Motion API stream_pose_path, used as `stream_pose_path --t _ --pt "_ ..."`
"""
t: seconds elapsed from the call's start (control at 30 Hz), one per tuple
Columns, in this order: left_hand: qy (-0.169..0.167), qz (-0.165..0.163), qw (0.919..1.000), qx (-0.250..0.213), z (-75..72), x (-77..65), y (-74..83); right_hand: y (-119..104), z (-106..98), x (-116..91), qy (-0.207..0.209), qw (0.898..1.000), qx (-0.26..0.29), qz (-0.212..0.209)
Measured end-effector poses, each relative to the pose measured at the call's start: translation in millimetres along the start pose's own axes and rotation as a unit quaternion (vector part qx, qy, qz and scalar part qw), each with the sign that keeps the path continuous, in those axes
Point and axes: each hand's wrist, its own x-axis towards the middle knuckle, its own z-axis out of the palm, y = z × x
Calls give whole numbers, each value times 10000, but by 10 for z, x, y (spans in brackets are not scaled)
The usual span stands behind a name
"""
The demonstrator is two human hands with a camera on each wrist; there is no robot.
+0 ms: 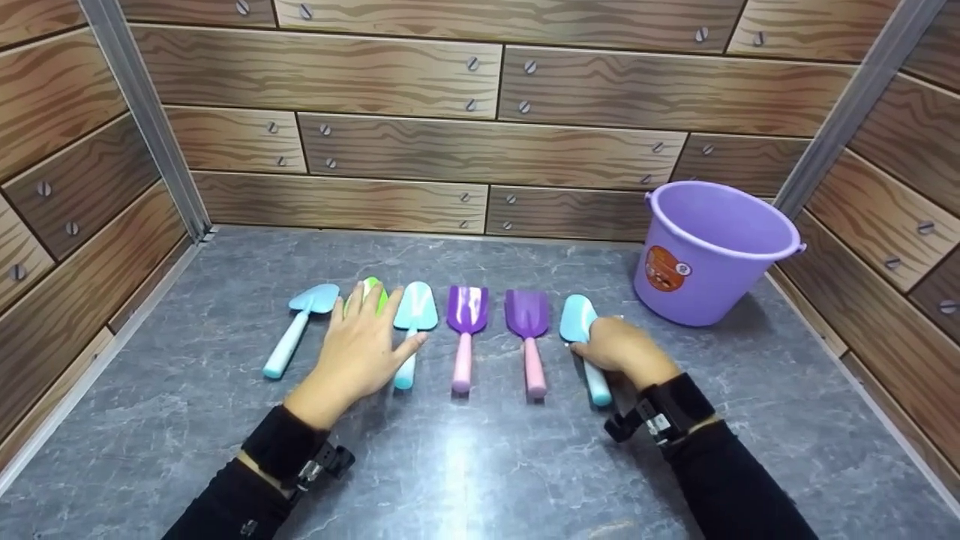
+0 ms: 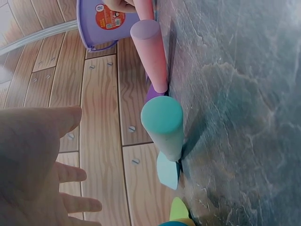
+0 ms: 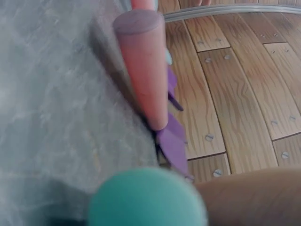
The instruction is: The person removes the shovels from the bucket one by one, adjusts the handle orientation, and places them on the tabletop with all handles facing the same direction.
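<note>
Several toy shovels lie in a row on the grey surface. Fingers spread, my left hand (image 1: 360, 352) hovers over a green toy shovel (image 1: 379, 294) and hides most of it. Beside its thumb lies a light blue toy shovel (image 1: 416, 304), and to its left another with a pointed blade (image 1: 315, 298). My right hand (image 1: 622, 345) grips the neck of the rightmost light blue toy shovel (image 1: 598, 386); its fingertips are hidden. That shovel's teal handle end (image 3: 146, 200) looms close in the right wrist view. Two purple toy shovels (image 1: 467, 311) with pink handles lie between the hands.
A purple bucket (image 1: 686, 289) with an orange sticker stands upright at the back right, beyond my right hand. Wood-patterned walls (image 1: 405, 142) enclose the back and both sides of the grey marbled surface (image 1: 450, 472).
</note>
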Motion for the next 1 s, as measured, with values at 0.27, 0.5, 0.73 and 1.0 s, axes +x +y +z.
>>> stream_pose_path --t 0.27,0.5,0.73,1.0 --pt "-47 -44 10000 34 -14 21 -1 7 30 66 47 9999 -50 107" --pt "57 46 10000 -42 -11 9 26 24 -30 2 63 10000 -45 -12" --pt "33 17 10000 14 -7 -1 6 5 -54 -58 -60 9995 -124 -274" --pt "78 -2 10000 -3 -27 10 12 -5 -42 -47 71 9994 -215 -249"
